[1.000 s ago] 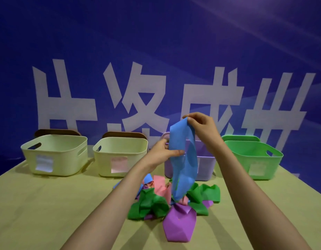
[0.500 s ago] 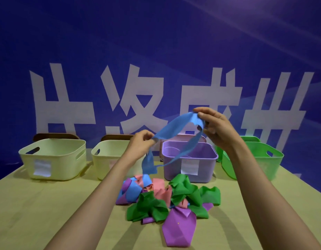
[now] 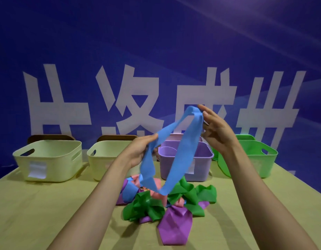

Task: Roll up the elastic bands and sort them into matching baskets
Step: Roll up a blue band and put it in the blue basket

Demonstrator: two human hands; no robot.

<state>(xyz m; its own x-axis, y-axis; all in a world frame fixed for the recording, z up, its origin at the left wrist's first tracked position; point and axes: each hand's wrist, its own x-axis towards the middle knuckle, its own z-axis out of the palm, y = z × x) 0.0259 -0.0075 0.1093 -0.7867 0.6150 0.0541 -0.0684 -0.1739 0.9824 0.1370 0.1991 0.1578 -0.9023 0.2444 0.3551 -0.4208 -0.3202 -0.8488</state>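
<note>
Two hands hold one blue band (image 3: 187, 147) raised in front of the purple basket (image 3: 203, 159). The left hand (image 3: 138, 152) grips one strand, and the right hand (image 3: 217, 132) pinches the top fold above that basket. The loop's bottom hangs over a pile of green, pink and purple bands (image 3: 167, 201) on the desk (image 3: 47, 204) just before the basket. Pale-yellow baskets (image 3: 51, 159) stand to its left, and a green basket (image 3: 255, 159) to its right.

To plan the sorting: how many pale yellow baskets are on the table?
2. One pale yellow basket stands at the far left; the second basket stands right of it, partly behind the left hand. Others may be hidden behind.
</note>
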